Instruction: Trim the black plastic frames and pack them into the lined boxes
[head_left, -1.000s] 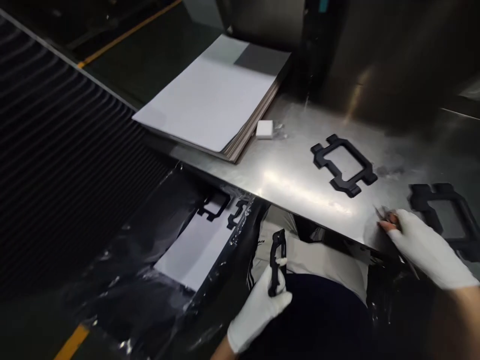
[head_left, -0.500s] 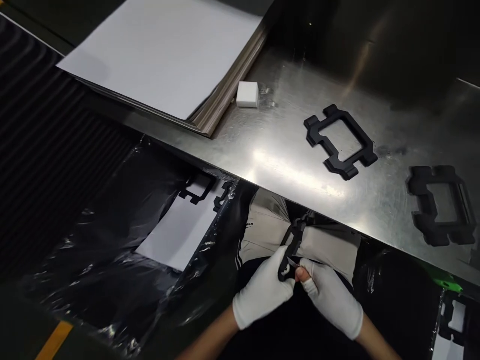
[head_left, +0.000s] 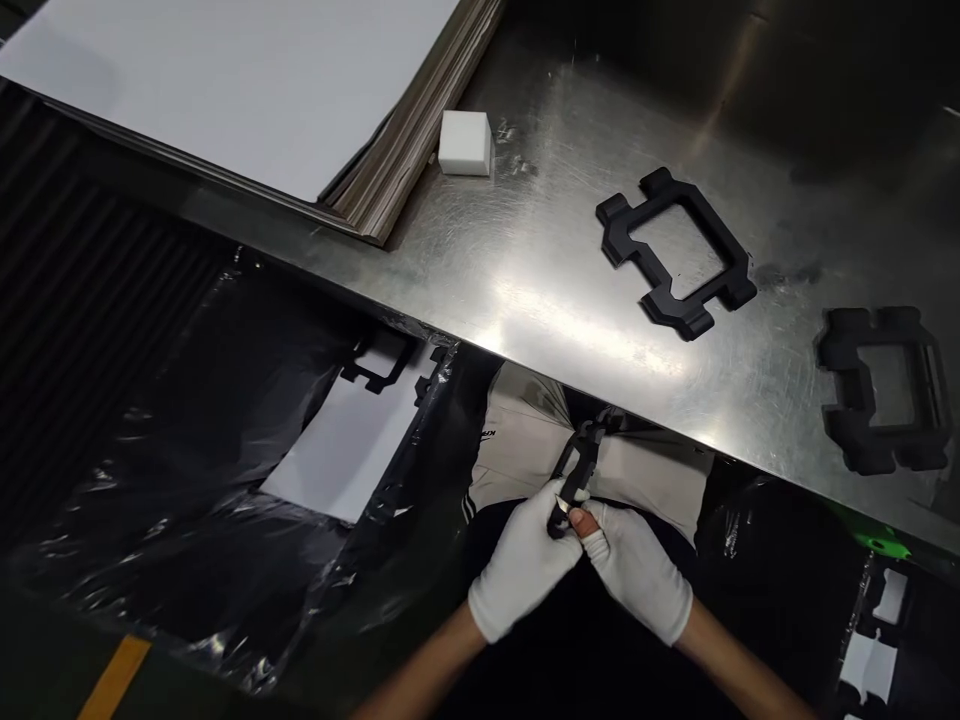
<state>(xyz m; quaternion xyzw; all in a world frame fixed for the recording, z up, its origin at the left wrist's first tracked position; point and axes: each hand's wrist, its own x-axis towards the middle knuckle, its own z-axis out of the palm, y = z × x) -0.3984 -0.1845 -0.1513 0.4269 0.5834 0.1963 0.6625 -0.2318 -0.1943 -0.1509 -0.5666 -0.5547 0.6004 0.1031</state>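
Note:
My left hand (head_left: 521,560), in a white glove, is closed around the near end of a black frame-shaped part (head_left: 585,460) above my lap. My right hand (head_left: 641,565), also gloved but with the thumb tip bare, pinches a small blade (head_left: 562,505). That blade lies against the near end of the part, close to my left fingers. My two hands almost touch. On the metal table, a similar black frame (head_left: 654,272) lies beyond my hands, and another black frame (head_left: 855,390) sits farther right.
The metal table (head_left: 540,240) has its front edge just beyond my hands. At its left lies a stack of white sheets (head_left: 225,90), with a white block (head_left: 465,143) beside it. A black plastic bag (head_left: 225,430) at lower left holds black frames and a white sheet (head_left: 337,440).
The view has shifted, so the table things sit higher and the sheet stack farther left. My right hand has come closer to my left, and the blade has moved along the part's near end.

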